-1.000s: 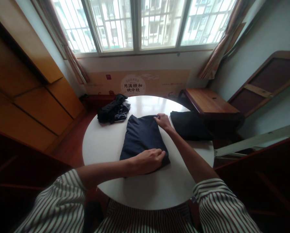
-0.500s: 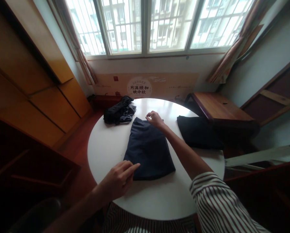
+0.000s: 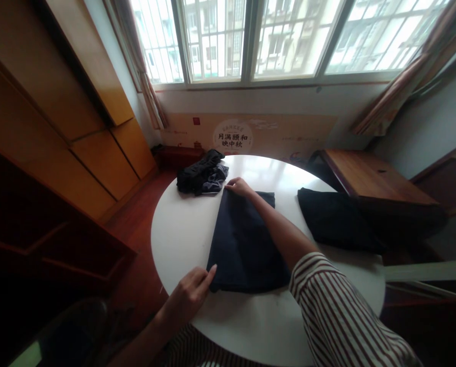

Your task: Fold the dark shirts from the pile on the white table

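A folded dark navy garment (image 3: 243,239) lies in the middle of the round white table (image 3: 182,229). My left hand (image 3: 189,295) is at the garment's near left corner, fingers bent with the index finger touching the cloth edge. My right hand (image 3: 238,187) reaches across to the far left corner and presses or pinches the fabric there; my striped sleeve covers part of the garment's right side.
A crumpled black and grey pile of clothes (image 3: 202,176) sits at the table's far left. A folded black garment (image 3: 334,219) lies at the right edge. A wooden side table (image 3: 365,176) stands to the right, wooden cabinets (image 3: 78,142) to the left, a window behind.
My right hand slid from the garment's far right corner to its far left corner. My left hand moved from the near right to the near left corner. The view shifted left.
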{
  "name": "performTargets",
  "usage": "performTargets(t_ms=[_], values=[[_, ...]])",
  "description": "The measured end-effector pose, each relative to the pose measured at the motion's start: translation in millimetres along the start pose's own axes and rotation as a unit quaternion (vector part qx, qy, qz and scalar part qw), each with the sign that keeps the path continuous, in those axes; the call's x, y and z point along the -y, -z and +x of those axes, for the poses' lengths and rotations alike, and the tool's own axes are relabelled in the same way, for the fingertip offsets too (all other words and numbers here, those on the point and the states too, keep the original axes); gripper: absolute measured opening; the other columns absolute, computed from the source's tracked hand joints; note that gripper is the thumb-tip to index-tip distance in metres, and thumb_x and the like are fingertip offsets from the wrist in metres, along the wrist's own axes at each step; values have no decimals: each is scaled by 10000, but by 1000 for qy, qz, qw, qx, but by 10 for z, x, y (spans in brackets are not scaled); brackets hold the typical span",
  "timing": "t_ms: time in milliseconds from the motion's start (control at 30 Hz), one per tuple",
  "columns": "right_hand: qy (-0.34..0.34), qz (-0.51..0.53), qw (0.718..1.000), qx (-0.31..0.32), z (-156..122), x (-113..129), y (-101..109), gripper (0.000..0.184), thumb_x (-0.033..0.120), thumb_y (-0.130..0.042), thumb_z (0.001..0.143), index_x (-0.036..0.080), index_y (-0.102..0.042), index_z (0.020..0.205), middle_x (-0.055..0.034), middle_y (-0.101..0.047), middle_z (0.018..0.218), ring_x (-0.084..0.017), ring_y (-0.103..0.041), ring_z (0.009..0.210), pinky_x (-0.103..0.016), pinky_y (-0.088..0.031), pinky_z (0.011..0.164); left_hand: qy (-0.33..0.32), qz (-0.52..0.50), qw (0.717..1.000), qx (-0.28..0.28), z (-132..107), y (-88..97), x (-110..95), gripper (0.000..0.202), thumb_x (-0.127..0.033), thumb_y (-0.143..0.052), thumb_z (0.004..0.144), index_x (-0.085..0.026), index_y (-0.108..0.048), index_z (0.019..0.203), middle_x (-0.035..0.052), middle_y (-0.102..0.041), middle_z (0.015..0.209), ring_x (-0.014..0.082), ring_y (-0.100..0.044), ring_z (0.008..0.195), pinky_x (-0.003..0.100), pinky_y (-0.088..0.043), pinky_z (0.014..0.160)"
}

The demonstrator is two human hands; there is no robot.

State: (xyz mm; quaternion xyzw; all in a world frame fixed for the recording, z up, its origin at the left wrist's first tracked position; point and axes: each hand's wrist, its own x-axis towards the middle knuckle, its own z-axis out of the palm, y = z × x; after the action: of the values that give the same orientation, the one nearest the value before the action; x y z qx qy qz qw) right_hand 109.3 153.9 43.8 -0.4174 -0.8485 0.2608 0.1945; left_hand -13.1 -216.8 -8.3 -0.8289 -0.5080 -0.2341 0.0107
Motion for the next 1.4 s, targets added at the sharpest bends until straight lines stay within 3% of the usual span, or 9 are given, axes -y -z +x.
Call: performTargets(t_ms=[100, 267, 433, 567, 667, 900, 1100, 1233, 1400], values=[[-7, -9, 1000, -2, 29, 26, -67, 235, 282, -626, 872, 105, -777, 909, -82, -757, 855, -166, -659, 763, -227, -489, 714, -92, 52, 989, 107, 65, 97, 7, 639, 10, -391, 905, -127, -267, 1517, 81, -626, 897, 213, -618, 799, 334, -563, 723], [-10, -46, 999, -13, -59, 89, -1, 231, 322, -651, 884, 144, -761, 982, -87, -752, 954, -172, -667, 829, -229, -485, 745, -90, 59, 971, 215, 372, 454, -86, 484, -81, -482, 889, -86, -469, 1372, 104, -624, 1009, 224, -596, 882, 356, -526, 810], [-66, -117, 989, -59, -386, -117, 480, 313, 386, -678, 867, 122, -739, 1024, -160, -718, 1067, -251, -645, 1005, -306, -469, 888, -106, 39, 977, 182, 682, 527, -257, 538, -343, -534, 941, -82, -439, 1401, 122, -600, 1106, 248, -560, 963, 385, -481, 836], [-159, -156, 972, -76, -722, -418, 807, 408, 436, -716, 822, 51, -733, 954, -245, -705, 1023, -325, -652, 999, -391, -492, 879, -167, 115, 966, 163, 868, 273, -393, 415, -167, -463, 967, -52, -466, 1366, 118, -608, 1053, 230, -550, 914, 377, -454, 775], [-183, -145, 971, -57, -913, -562, 876, 363, 369, -782, 757, 62, -740, 946, -184, -732, 893, -275, -689, 852, -339, -528, 775, -194, 151, 958, 149, 987, 131, -457, 273, -110, -464, 953, -55, -588, 1190, 102, -605, 953, 228, -546, 881, 371, -440, 737], [-155, -103, 978, -95, -1052, -663, 868, 257, 251, -582, 897, 115, -743, 1044, -81, -750, 878, -146, -685, 695, -234, -524, 694, -224, 149, 961, 56, 966, 23, -482, 292, -89, -440, 960, -41, -580, 1212, 96, -603, 880, 203, -553, 793, 352, -436, 694], [-158, -130, 973, -107, -1119, -702, 861, 234, 236, -611, 878, 92, -736, 1013, -120, -738, 894, -203, -695, 778, -285, -530, 741, -183, 162, 961, 126, 866, -79, -532, 329, -89, -488, 935, -45, -569, 1251, 83, -607, 864, 207, -571, 784, 332, -445, 637], [-127, -177, 967, -134, -1234, -450, 716, 348, 267, -524, 935, 47, -675, 1158, -248, -640, 1188, -332, -613, 1101, -422, -477, 927, -201, 159, 954, 153, 915, -63, -594, 376, -105, -462, 957, -35, -512, 1323, 93, -616, 911, 199, -574, 796, 329, -444, 643], [16, -194, 980, -35, -1337, -21, 209, 526, 524, -401, 984, 242, -522, 1412, -103, -506, 1455, -310, -433, 1345, -476, -285, 1135, -240, 149, 943, 175, 946, -112, -661, 385, -113, -454, 954, 1, -507, 1318, 95, -612, 902, 207, -574, 793, 342, -440, 630]])
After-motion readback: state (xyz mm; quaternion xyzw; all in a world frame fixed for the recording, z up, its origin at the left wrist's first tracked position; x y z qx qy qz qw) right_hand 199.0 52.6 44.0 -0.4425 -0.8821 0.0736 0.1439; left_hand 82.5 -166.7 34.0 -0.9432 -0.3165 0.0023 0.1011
